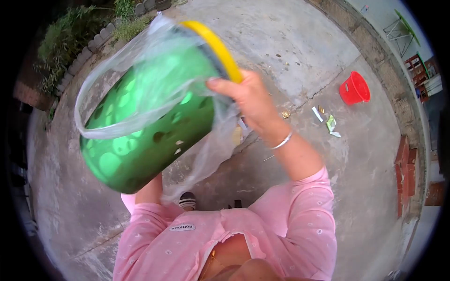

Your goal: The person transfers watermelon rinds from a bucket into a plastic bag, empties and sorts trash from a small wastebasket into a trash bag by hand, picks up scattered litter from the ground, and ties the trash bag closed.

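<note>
A green trash can (159, 136) with a dotted pattern is tilted in the air in front of me, its yellow rim (215, 47) up and to the right. My right hand (251, 96) grips it at that rim, with the thumb over the clear plastic bag (105, 126). The bag is draped loosely around the outside of the can, and one loop hangs to the left. Of my left arm only the forearm (149, 191) shows below the can; the hand itself is hidden behind it.
On the concrete to the right stands a red bucket (354, 89). Scraps of litter, including a green wrapper (331, 123), lie near it. Bricks (404, 175) border the right side. Plants (70, 47) grow behind an edging at upper left.
</note>
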`<state>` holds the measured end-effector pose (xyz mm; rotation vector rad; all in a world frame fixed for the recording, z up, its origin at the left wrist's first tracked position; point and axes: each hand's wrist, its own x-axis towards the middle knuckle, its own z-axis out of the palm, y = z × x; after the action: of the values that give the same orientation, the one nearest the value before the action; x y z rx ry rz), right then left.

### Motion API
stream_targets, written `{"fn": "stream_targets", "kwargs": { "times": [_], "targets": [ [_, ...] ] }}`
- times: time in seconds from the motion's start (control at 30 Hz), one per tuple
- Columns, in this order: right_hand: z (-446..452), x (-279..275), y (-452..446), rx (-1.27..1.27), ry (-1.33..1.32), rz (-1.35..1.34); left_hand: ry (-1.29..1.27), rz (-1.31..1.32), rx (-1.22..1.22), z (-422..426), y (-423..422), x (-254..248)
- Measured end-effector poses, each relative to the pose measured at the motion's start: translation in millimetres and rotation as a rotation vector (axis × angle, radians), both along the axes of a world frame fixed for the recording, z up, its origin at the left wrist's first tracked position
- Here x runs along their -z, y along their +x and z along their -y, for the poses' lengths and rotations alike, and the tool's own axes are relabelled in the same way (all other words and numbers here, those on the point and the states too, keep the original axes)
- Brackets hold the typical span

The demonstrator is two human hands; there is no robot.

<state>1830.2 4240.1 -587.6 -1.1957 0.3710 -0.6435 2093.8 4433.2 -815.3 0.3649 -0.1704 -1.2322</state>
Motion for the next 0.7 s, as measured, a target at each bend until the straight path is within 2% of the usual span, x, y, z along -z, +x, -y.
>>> {"fn": "stream_targets", "kwargs": {
  "times": [0.17, 0.27, 0.37, 0.6, 0.7],
  "targets": [
    [-12.0, 45.0, 7.3, -0.092, 0.258, 0.130, 0.001, -0.045, -0.073, -0.7, -19.1, 34.4],
    [-6.0, 79.9, 4.5, -0.081, 0.334, 0.117, 0.004, -0.042, -0.084, 1.4, -21.1, 43.7],
    [6.1, 106.7, -5.9, -0.013, 0.341, 0.077, 0.009, -0.032, -0.096, 4.4, -23.6, 45.6],
    [36.0, 188.1, -8.3, 0.009, 0.577, 0.096, 0.011, 0.000, -0.116, 14.4, -30.2, 45.6],
    [44.6, 212.4, -4.3, -0.055, 0.691, 0.196, 0.013, 0.014, -0.124, 15.7, -32.0, 44.9]
  ]
}}
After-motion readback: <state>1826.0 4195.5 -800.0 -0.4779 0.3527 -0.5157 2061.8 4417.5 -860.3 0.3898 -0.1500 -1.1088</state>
